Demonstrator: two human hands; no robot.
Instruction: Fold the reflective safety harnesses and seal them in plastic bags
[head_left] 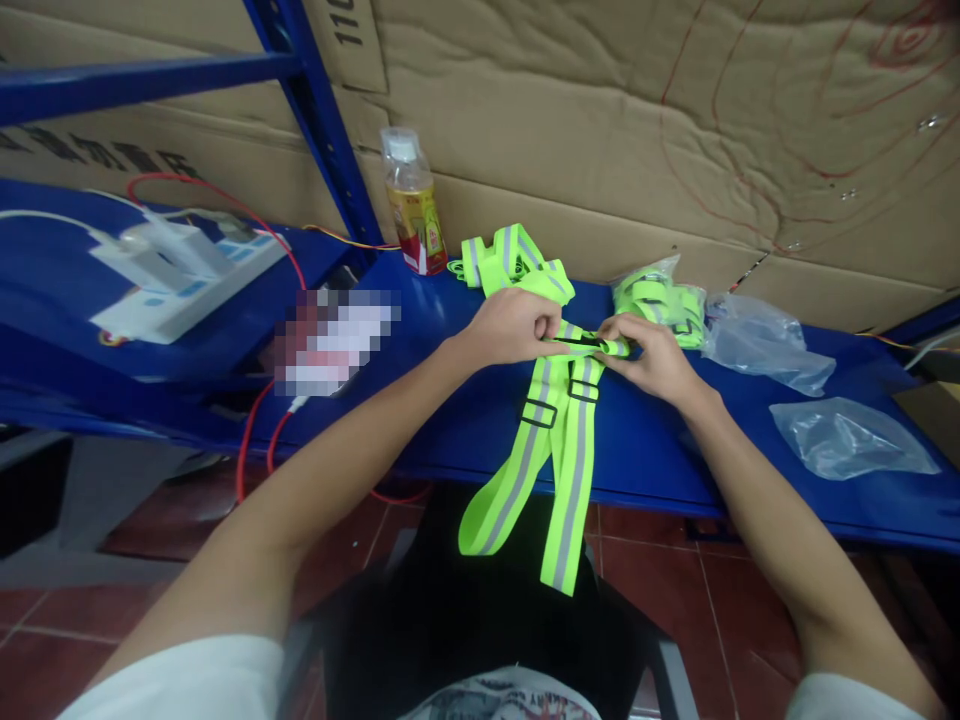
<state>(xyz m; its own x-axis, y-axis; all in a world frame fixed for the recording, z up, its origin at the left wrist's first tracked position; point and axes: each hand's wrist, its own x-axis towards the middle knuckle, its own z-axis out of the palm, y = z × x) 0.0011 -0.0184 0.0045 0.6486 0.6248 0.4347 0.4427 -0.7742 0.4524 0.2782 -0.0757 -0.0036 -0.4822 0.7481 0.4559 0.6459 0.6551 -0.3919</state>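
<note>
Both hands, left (517, 327) and right (651, 357), are pinching the strap (577, 480) at its black piece, nearly equally near; its long loops are hanging toward the person, over the front edge of the blue worktop (645, 450), lengthwise across the hands' line.

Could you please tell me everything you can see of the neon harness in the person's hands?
The harness is flat, fabric-like yellow-green webbing with a grey stripe along its middle. Two black slide buckles sit on it. The left hand and right hand pinch its upper part; below, two lengths hang past the front edge of the blue table, one curling into a loop.
</note>
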